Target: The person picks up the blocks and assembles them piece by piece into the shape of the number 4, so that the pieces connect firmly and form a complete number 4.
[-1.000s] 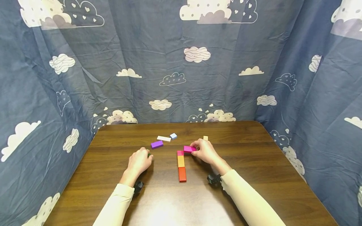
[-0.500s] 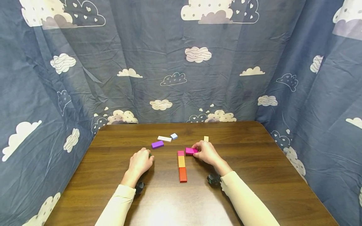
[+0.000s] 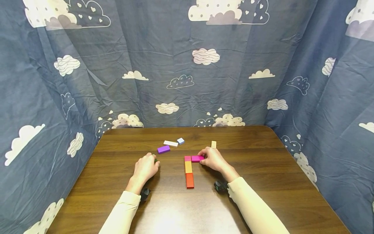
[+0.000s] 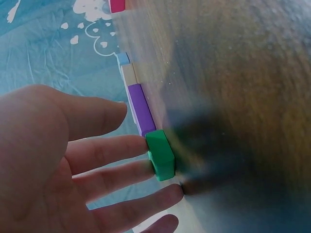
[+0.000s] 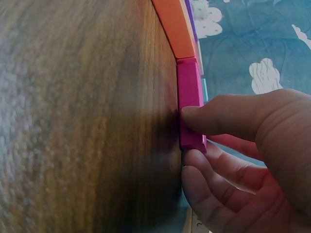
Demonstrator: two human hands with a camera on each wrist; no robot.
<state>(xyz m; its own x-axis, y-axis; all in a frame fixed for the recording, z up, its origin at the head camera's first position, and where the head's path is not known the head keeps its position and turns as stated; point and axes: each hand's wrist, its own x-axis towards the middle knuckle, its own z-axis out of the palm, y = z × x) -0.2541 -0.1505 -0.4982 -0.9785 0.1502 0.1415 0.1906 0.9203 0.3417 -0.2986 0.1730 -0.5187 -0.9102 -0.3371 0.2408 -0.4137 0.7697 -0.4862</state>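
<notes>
My right hand [image 3: 212, 158] pinches a magenta block [image 5: 191, 87] between thumb and fingers. The block lies on the table, its left end at the top of a column of blocks: a pink block [image 3: 187, 158], an orange block [image 3: 188, 167] and a red block [image 3: 190, 180]. My left hand [image 3: 145, 168] rests at the left of the column. In the left wrist view its fingers are extended, with fingertips right at a green block [image 4: 161, 155] and the thumb apart from it. The hand hides most of that green block in the head view.
Beyond my left hand lie a purple block [image 3: 163, 149], a white block [image 3: 170, 143] and a light blue block [image 3: 180, 141]. A pale yellow block [image 3: 214, 144] is behind my right hand. Cloud-patterned cloth [image 3: 163, 42] hangs around the wooden table [image 3: 251, 149].
My right hand has lowered the magenta block and brought its end against the top of the column. The left hand has stayed nearly still by the green block.
</notes>
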